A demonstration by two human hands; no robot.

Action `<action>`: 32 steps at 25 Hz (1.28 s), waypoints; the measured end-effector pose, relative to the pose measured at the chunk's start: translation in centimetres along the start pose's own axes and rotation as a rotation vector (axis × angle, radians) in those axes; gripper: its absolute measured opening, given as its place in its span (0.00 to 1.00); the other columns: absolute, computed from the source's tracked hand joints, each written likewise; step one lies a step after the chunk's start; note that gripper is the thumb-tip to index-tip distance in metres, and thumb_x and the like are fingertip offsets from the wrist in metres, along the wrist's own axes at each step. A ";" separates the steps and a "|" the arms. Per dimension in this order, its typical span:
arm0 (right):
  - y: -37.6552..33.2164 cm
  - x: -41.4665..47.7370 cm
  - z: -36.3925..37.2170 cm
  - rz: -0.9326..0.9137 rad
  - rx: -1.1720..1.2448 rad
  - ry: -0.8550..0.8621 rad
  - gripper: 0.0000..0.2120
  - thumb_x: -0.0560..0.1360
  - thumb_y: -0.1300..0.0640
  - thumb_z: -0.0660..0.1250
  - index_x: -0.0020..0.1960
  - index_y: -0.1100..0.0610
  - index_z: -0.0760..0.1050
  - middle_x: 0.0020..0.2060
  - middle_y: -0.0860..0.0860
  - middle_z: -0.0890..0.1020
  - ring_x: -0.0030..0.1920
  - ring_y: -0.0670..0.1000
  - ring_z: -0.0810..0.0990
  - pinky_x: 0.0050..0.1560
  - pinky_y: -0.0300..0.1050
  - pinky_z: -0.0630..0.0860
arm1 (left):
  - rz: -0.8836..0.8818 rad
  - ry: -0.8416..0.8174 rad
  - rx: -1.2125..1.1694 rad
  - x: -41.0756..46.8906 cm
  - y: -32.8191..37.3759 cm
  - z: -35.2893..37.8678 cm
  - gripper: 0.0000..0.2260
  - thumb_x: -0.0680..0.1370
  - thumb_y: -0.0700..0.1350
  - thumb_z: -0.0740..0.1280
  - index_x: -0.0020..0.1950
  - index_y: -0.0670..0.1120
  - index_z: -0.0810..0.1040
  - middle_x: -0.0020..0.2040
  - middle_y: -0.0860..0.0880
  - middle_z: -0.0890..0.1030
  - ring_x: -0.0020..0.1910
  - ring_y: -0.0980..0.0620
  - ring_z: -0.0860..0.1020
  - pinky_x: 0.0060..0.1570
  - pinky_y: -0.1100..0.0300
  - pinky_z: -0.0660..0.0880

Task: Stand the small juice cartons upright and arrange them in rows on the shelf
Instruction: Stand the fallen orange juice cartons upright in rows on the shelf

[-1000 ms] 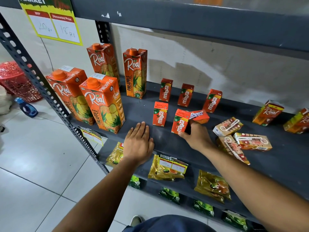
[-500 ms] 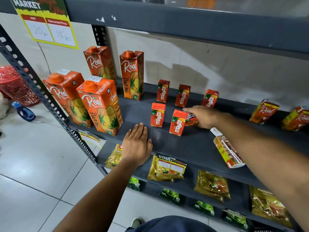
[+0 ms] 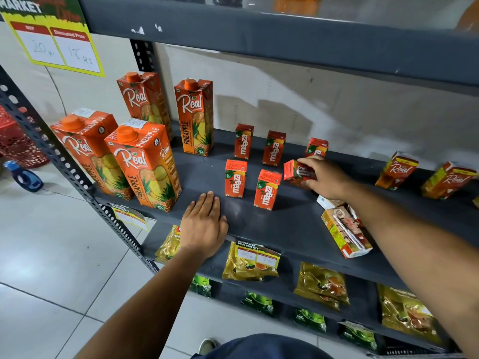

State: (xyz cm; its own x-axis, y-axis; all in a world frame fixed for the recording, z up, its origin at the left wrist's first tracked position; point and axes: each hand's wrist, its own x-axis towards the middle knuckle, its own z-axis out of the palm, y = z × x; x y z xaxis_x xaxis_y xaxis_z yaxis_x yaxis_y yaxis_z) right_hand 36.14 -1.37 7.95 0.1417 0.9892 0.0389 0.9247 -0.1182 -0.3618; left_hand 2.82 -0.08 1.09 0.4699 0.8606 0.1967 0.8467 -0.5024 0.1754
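On the grey shelf (image 3: 285, 229) small red Maaza cartons stand upright: three in a back row (image 3: 274, 148) and two in a front row (image 3: 267, 190). My right hand (image 3: 324, 177) grips another small red carton (image 3: 294, 172), tilted on its side, to the right of the front row. My left hand (image 3: 204, 226) lies flat on the shelf's front edge, fingers spread, holding nothing. A small carton (image 3: 346, 230) lies flat near the front under my right forearm. Two small Real cartons (image 3: 396, 171) stand at the far right.
Several tall Real pineapple cartons (image 3: 145, 164) stand at the shelf's left end. The shelf above (image 3: 285, 37) hangs low overhead. Snack pouches (image 3: 251, 263) hang on the lower shelves. A red basket (image 3: 15, 143) and a blue bottle (image 3: 26, 177) sit on the tiled floor at left.
My right hand has carried the small red carton rightward and back from beside the front-row carton. The left hand has stayed put.
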 end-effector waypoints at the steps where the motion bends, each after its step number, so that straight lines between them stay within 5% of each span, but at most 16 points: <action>1: 0.0 0.1 0.1 0.004 0.006 0.001 0.31 0.72 0.59 0.72 0.72 0.53 0.65 0.70 0.54 0.69 0.67 0.56 0.70 0.65 0.49 0.66 | -0.002 -0.001 0.000 0.0 0.0 0.0 0.27 0.77 0.52 0.51 0.67 0.36 0.73 0.69 0.37 0.72 0.69 0.39 0.70 0.67 0.43 0.65; 13: -2.1 0.4 0.2 0.119 0.145 0.048 0.32 0.70 0.53 0.75 0.70 0.53 0.65 0.66 0.54 0.74 0.64 0.55 0.74 0.58 0.44 0.69 | 0.004 -0.004 -0.012 -0.2 0.1 -0.4 0.26 0.77 0.51 0.51 0.66 0.36 0.73 0.68 0.36 0.73 0.68 0.38 0.70 0.67 0.43 0.66; 18: -3.7 -1.5 0.9 0.273 0.169 0.275 0.43 0.64 0.48 0.79 0.72 0.51 0.59 0.65 0.58 0.74 0.62 0.60 0.75 0.58 0.53 0.73 | 0.002 -0.003 -0.016 -0.2 0.0 -0.2 0.26 0.77 0.52 0.51 0.66 0.36 0.73 0.69 0.37 0.73 0.68 0.38 0.70 0.67 0.43 0.66; 24: -4.2 -4.9 2.8 0.253 -0.023 0.404 0.37 0.63 0.36 0.75 0.63 0.53 0.67 0.55 0.56 0.79 0.53 0.59 0.78 0.46 0.51 0.76 | -0.005 -0.008 -0.011 0.0 0.0 0.1 0.27 0.77 0.52 0.52 0.67 0.37 0.73 0.69 0.37 0.72 0.69 0.39 0.70 0.67 0.43 0.65; 29: -3.0 -6.0 0.0 0.067 0.058 0.206 0.40 0.66 0.50 0.77 0.72 0.48 0.60 0.69 0.56 0.66 0.67 0.56 0.67 0.61 0.54 0.73 | -0.004 -0.007 -0.008 -0.1 -0.1 0.2 0.26 0.77 0.52 0.52 0.67 0.37 0.73 0.69 0.37 0.72 0.69 0.39 0.70 0.67 0.43 0.65; 32: -2.2 -4.9 -4.1 -0.175 -0.032 -0.106 0.37 0.71 0.67 0.67 0.73 0.41 0.62 0.76 0.43 0.55 0.71 0.46 0.59 0.55 0.35 0.70 | -0.011 -0.005 -0.003 -0.1 0.0 0.2 0.26 0.77 0.52 0.52 0.67 0.37 0.73 0.69 0.37 0.72 0.69 0.39 0.70 0.68 0.44 0.65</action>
State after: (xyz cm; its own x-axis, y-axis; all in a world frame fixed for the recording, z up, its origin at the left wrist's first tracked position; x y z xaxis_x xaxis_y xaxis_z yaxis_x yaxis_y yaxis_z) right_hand 34.87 -6.30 12.37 -0.0584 0.9983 -0.0001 0.9430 0.0552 -0.3282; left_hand 2.83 -0.10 0.84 0.4616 0.8665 0.1902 0.8512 -0.4930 0.1800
